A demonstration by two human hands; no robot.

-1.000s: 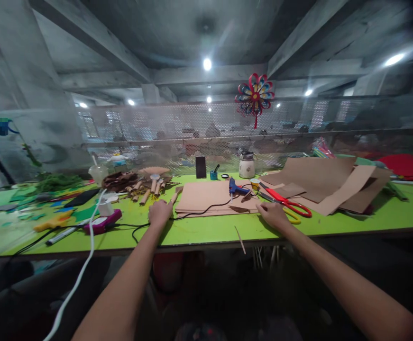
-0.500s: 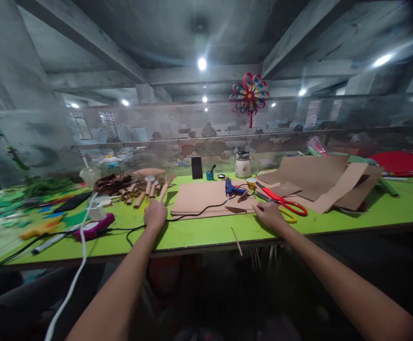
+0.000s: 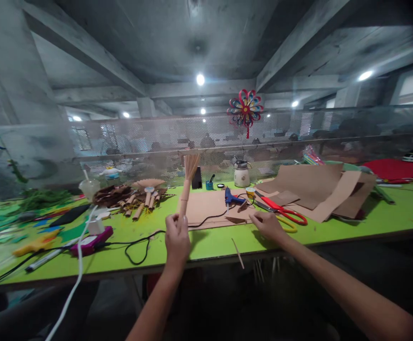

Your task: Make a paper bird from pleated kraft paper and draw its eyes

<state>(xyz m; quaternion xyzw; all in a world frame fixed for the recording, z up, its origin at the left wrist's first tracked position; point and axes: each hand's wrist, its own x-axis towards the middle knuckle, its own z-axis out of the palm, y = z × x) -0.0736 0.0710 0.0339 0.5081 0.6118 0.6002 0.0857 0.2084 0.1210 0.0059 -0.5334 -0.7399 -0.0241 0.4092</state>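
My left hand (image 3: 178, 239) is wrapped round the lower end of a brown paper roll with a fringed top (image 3: 185, 189), held upright above the table's front part. My right hand (image 3: 269, 226) is closed, its fingertips together at the right edge of a stack of brown paper sheets (image 3: 204, 203); whether they hold anything I cannot make out. On that stack lie a blue glue gun (image 3: 233, 197) and a dark brown paper scrap (image 3: 235, 219). Just right of my right hand lie red-handled scissors (image 3: 289, 213) and a yellow handle (image 3: 287, 224).
Left are a pile of paper rolls (image 3: 140, 206), a purple power strip (image 3: 91, 240) and a white cable (image 3: 80, 265) over the table edge. Large brown sheets (image 3: 309, 182) lie right. A jug (image 3: 242, 174) and phone (image 3: 197, 178) stand behind. A thin stick (image 3: 238, 253) overhangs the front edge.
My left hand has moved right and lifted the fringed paper roll from beside the pile to upright in front of the sheets. My right hand has stayed by the stack's right edge.
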